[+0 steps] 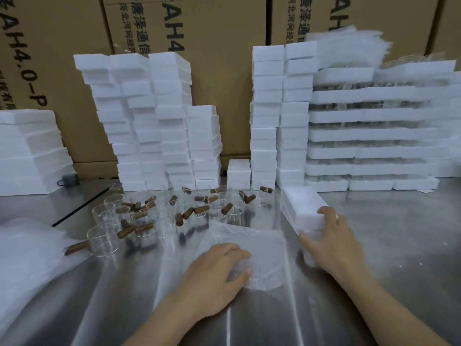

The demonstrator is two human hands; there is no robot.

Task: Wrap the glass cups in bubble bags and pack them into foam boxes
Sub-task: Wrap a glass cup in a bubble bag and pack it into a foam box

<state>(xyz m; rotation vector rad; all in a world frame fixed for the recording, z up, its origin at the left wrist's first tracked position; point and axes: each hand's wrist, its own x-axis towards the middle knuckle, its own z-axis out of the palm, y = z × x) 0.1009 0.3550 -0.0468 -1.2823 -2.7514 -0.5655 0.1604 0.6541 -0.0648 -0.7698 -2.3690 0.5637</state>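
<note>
Steel table, foam stacks at twelve. My right hand at two, fingers spread, clasps a foam box; my left hand at six curls round the bubble bag, cup seemingly inside. Loose glass cups at ten. Next, I reckon: open box, seat bundle.

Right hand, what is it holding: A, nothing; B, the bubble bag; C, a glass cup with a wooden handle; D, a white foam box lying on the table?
D: the right hand grips the near end of the white foam box, while the left hand holds the bubble bag.
</note>
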